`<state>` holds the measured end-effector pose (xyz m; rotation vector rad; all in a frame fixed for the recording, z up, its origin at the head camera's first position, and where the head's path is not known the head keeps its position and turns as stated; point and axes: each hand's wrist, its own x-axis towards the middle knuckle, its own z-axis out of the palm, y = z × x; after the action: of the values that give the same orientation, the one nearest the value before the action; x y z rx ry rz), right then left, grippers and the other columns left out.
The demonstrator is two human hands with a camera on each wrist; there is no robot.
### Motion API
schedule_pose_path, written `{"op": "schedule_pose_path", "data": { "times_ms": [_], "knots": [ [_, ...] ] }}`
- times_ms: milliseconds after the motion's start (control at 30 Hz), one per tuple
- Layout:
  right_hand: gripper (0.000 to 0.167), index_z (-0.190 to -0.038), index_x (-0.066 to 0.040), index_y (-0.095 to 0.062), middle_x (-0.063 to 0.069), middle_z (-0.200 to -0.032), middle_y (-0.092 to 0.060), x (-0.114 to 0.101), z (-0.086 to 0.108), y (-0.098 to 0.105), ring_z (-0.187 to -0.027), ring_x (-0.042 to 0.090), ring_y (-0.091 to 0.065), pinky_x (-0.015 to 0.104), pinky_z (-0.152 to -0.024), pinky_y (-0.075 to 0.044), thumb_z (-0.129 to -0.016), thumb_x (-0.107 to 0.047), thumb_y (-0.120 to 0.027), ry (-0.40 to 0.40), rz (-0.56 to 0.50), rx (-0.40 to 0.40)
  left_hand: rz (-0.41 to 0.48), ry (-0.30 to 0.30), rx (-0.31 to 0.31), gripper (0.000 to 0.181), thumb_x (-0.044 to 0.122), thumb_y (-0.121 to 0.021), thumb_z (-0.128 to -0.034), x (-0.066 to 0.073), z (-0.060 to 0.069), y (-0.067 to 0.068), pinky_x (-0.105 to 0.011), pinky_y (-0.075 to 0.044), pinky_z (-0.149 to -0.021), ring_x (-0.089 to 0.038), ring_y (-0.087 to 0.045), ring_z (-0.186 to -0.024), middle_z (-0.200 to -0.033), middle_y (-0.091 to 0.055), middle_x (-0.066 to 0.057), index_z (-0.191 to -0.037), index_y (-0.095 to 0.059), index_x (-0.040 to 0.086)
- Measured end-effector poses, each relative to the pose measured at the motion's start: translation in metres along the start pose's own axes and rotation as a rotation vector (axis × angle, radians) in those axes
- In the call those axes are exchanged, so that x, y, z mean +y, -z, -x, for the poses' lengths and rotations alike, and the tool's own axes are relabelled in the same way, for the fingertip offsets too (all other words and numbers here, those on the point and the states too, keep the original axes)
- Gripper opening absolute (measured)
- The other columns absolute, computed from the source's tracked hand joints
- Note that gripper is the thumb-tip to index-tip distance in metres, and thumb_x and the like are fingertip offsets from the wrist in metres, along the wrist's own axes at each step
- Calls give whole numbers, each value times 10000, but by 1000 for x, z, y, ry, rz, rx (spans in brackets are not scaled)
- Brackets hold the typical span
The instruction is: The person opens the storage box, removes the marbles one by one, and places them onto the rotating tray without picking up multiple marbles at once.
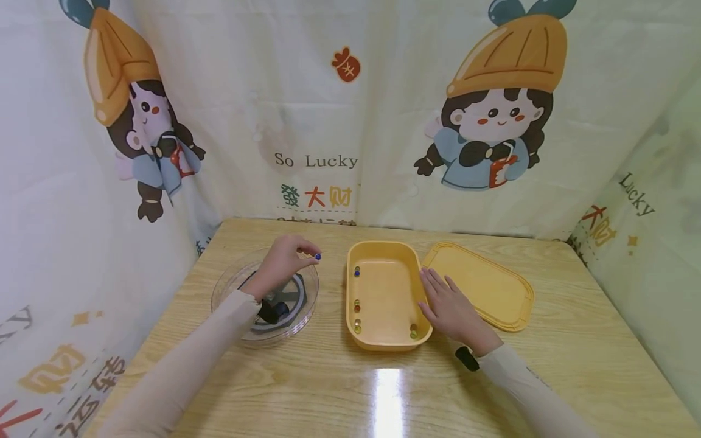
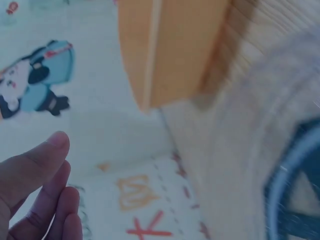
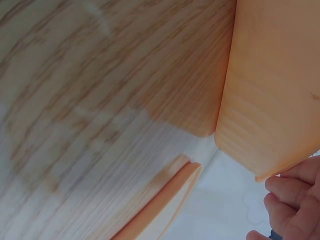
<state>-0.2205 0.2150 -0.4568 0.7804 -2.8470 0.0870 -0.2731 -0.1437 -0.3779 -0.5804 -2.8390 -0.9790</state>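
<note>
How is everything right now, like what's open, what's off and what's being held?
Yellow box: open, upright
Marbles in the box: loose, near its sides
Yellow lid: off, on the table
Clear bowl: uncovered
Left hand: pinching a blue marble
Right hand: touching the box's rim

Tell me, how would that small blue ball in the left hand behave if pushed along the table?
The blue ball would probably roll readily, since it looks round. It seems light, as the left hand holds it in a mere pinch. It might also slip away, being so small beside the hand, though its surface is hard to make out.
</note>
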Motion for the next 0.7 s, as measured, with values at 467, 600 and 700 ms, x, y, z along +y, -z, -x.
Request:
{"op": "schedule_pose_path", "data": {
  "times_ms": [467, 600, 700],
  "knots": [
    [618, -1415, 77, -321, 217, -1472, -363, 1, 0, 0, -1381, 347, -331, 541, -1095, -276, -950, -293, -492, 8, 10, 14, 1, 149, -69, 179, 96, -723, -800, -64, 0, -10, -375, -498, -774, -196, -614, -836, -931, -720, -87, -970, -736, 42],
    [621, -1417, 76, -317, 214, -1476, -358, 1, 0, 0, -1384, 346, -327, 540, -1098, -269, -951, -296, -493, 2, 7, 9, -22, 163, -102, 169, 85, -725, -794, -77, -1, -16, -330, -519, -725, -168, -627, -794, -902, -721, -85, -954, -737, 32],
    [621, -1417, 77, -317, 215, -1475, -359, 1, 0, 0, -1384, 347, -326, 540, -1100, -266, -951, -294, -494, 0, 8, 6, -30, 162, -120, 174, 70, -721, -793, -85, -3, -20, -331, -528, -734, -170, -639, -793, -899, -722, -95, -959, -732, 18]
  ]
}}
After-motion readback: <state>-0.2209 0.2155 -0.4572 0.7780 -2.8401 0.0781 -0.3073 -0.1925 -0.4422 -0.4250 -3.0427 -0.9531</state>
